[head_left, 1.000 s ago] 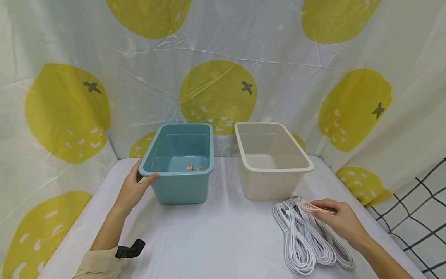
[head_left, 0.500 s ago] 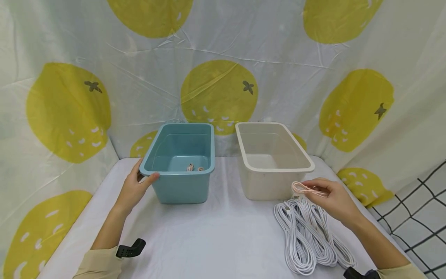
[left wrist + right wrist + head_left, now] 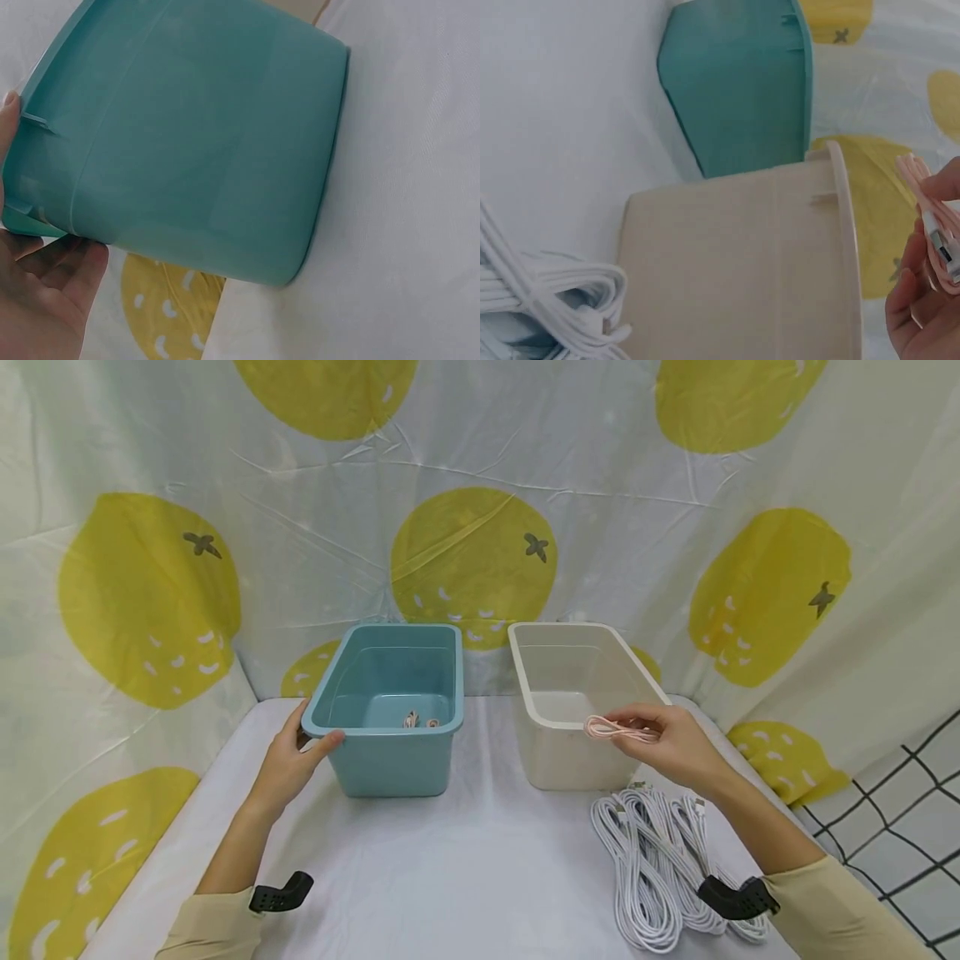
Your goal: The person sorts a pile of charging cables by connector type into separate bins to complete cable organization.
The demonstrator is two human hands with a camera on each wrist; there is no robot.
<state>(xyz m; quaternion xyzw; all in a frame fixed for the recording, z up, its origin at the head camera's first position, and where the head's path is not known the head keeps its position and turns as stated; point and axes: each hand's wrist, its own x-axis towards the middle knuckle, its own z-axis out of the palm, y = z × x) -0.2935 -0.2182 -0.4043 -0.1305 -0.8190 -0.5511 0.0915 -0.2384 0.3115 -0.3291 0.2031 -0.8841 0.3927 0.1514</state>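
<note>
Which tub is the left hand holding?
The blue tub, on the left: the left hand grips its rim. The cream tub isn't gripped; the right hand holds a pink cable instead.

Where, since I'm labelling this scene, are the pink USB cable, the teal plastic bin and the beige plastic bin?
Pink USB cable (image 3: 619, 730): head view, coiled loops.
Teal plastic bin (image 3: 390, 767): head view, front wall.
Beige plastic bin (image 3: 566, 760): head view, front wall.
</note>
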